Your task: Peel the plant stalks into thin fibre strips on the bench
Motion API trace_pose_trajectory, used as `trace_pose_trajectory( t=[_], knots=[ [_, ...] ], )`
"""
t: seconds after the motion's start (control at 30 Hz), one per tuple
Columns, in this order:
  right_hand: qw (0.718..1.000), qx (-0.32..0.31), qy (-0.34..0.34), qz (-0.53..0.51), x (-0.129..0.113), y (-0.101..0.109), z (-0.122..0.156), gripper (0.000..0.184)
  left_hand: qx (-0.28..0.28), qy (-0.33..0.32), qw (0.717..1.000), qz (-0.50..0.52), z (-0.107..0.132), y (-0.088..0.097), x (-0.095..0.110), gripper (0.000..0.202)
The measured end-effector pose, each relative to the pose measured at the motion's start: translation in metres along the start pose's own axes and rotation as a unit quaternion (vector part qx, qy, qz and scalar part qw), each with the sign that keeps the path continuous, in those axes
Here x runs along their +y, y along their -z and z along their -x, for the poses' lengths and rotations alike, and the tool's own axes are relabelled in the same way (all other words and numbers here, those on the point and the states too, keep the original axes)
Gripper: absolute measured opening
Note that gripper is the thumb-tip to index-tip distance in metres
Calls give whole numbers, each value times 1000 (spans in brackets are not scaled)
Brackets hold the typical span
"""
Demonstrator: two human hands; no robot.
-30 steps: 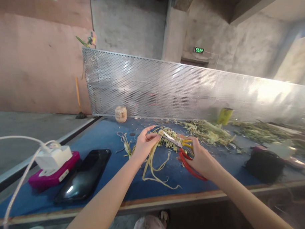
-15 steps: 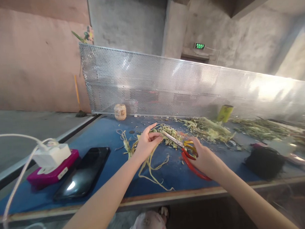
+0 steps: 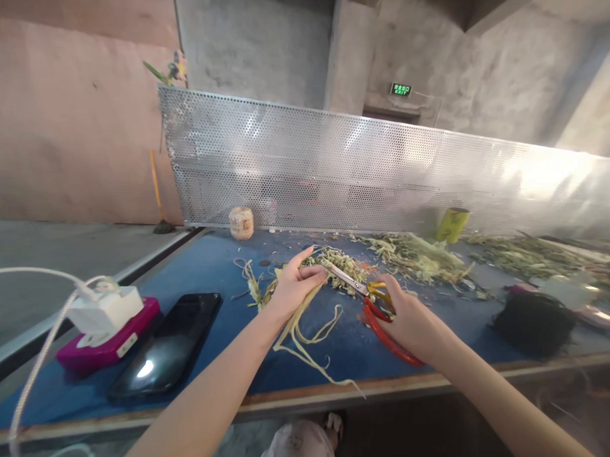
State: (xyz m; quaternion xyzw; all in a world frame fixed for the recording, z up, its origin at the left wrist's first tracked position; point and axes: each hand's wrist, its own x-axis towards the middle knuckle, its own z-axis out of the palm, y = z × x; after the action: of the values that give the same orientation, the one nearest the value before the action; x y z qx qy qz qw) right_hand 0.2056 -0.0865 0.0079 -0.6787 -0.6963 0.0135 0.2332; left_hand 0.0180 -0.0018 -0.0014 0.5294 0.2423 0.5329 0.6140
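My left hand point(image 3: 299, 282) pinches a bundle of dried plant stems point(image 3: 308, 315), whose pale, stringy ends hang down and spread across the blue tabletop. My right hand point(image 3: 413, 321) grips a pair of scissors point(image 3: 354, 283) by red and yellow handles. The blades point left and their tips reach my left fingertips, at the stems. From this angle I cannot tell how far apart the blades are. Just behind the blades lies a heap of short greenish cuttings point(image 3: 341, 264). More stems point(image 3: 257, 290) lie on the table left of my left hand.
A black phone point(image 3: 172, 346) and a pink power strip point(image 3: 109, 342) with a white charger point(image 3: 105, 309) sit at the left. A roll of twine point(image 3: 241, 224) and a yellow-green container point(image 3: 452, 225) stand near the perforated metal barrier point(image 3: 293, 169). Plant piles point(image 3: 419, 258) and a dark bundle point(image 3: 533, 320) lie right.
The hanging stem ends have swung slightly right and down, one now reaching over the table's front edge. Both hands and the scissors stay almost in place.
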Motion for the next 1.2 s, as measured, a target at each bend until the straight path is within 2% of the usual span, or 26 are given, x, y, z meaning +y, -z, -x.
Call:
trace_pose_trajectory(
  t=[0.23, 0.47, 0.6, 0.73, 0.83, 0.97, 1.03, 1.13, 1.2],
  knots=[
    [997, 3, -6, 75, 0, 0, 1, 57, -9, 3, 1000, -13, -2, 4, -3, 72],
    [984, -11, -1, 177, -8, -2, 3, 32, -7, 10, 999, -31, -2, 4, -3, 71],
    [978, -4, 11, 208, -8, -5, 3, 26, -1, 5, 999, -40, -3, 4, -5, 73],
    [980, -14, 3, 199, 0, -5, 2, 31, 6, 8, 998, -62, -3, 4, -5, 71],
    [983, -12, -38, 180, 9, -1, -2, 37, 22, -15, 998, -48, -4, 4, -5, 68],
    [976, 22, -80, 203, 22, -1, -10, 46, 95, -80, 990, -64, -7, 7, -4, 63],
    [969, 56, -49, 237, 25, -5, -13, 52, 128, -123, 977, -117, -8, 9, -4, 59],
    [947, 83, 65, 303, 28, -10, -16, 58, 148, -180, 951, -201, -8, 12, -5, 51],
    [933, 92, 121, 327, 28, -9, -17, 58, 156, -190, 943, -223, -7, 13, -5, 49]
  ],
)
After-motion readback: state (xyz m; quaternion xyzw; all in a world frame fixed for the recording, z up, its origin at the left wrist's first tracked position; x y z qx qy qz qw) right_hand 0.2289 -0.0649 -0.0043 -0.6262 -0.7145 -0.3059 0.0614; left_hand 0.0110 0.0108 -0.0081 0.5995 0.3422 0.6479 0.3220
